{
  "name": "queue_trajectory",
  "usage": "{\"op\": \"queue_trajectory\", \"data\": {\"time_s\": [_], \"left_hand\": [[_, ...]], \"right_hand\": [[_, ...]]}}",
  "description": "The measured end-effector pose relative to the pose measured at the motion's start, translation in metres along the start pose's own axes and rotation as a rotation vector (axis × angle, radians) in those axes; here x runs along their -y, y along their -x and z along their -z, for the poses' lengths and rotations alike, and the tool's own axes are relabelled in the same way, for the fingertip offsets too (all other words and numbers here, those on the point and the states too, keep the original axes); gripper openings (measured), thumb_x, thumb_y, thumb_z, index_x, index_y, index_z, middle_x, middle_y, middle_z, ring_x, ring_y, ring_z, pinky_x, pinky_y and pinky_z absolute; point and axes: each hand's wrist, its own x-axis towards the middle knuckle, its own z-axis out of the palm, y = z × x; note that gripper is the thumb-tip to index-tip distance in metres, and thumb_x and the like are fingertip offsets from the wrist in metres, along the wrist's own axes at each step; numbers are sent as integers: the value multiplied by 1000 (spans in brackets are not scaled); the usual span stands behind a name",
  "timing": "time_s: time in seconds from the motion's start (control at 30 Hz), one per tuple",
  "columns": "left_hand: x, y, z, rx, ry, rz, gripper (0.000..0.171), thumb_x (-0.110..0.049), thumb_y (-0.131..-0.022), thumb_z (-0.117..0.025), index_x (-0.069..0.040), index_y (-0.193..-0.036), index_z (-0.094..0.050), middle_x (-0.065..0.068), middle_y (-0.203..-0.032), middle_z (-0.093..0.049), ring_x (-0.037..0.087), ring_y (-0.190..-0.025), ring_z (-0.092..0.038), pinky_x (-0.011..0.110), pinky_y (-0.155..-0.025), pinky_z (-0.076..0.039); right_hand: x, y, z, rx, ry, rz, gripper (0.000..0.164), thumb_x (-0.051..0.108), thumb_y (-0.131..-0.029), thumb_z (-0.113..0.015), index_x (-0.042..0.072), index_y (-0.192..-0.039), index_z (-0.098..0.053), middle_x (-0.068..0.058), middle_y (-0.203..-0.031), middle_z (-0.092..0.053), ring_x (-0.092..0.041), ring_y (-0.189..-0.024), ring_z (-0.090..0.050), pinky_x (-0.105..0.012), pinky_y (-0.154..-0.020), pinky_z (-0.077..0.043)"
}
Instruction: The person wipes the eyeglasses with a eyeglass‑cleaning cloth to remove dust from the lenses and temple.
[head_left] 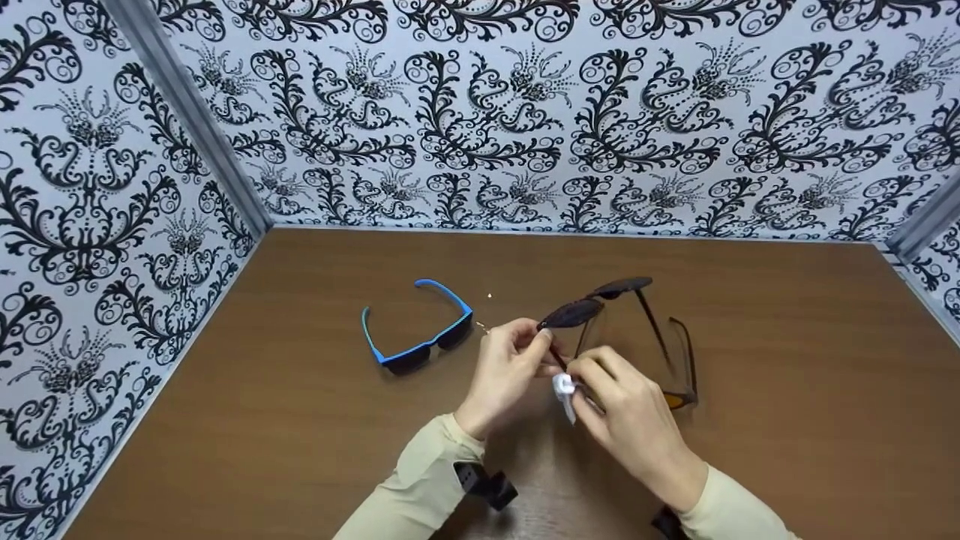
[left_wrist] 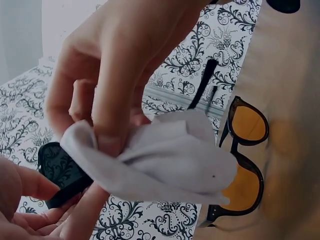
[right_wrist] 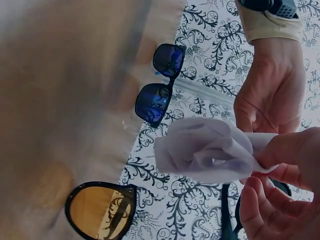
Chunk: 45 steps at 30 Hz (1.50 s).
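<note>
My left hand [head_left: 504,371] pinches a pair of dark sunglasses [head_left: 574,313] near one hinge, holding them above the table with the temples unfolded. A crumpled white cloth [head_left: 564,394] is between the fingers of my right hand [head_left: 630,412]. That hand is at the temple beside the left fingers, with the cloth against or close to it. In the left wrist view the cloth [left_wrist: 175,165] bunches under the right fingertips, and one dark lens [left_wrist: 60,165] shows beside the left fingers. The right wrist view shows the cloth [right_wrist: 205,155] in loose folds, hiding much of the sunglasses.
Blue-framed sunglasses [head_left: 420,351] lie with temples unfolded on the brown table [head_left: 300,442], left of my hands. Dark-framed glasses with amber lenses [head_left: 679,400] are partly behind my right hand. Patterned walls [head_left: 495,112] enclose the table's back and sides.
</note>
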Motion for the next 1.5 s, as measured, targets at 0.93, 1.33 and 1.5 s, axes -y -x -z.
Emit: {"op": "queue_trajectory", "data": {"time_s": [0.93, 1.33, 1.5], "left_hand": [[-2, -6, -3, -115, -185, -160, 16, -2, -93, -57, 7, -87, -69, 7, -70, -66, 9, -55, -52, 17, -48, -36], [-10, -27, 0, -100, 26, -148, 23, 2, -95, -49, 16, -87, -65, 24, -80, -68, 17, -70, -68, 28, -68, -56], [-13, -31, 2, -85, 95, -106, 25, 0, -97, -46, 16, -88, -63, 26, -82, -68, 34, -76, -70, 39, -72, -57]], "right_hand": [[-2, -17, -20, -256, -31, -85, 17, 0, -80, -68, 3, -97, -66, -9, -91, -59, -17, -64, -58, -34, -51, -49], [-12, -25, -21, -229, 14, -83, 19, -3, -77, -73, 4, -93, -68, -5, -89, -62, -13, -69, -61, -29, -55, -52], [-18, -18, -15, -194, 55, -73, 22, -5, -75, -75, 5, -93, -68, -3, -87, -61, -10, -69, -62, -27, -56, -53]]}}
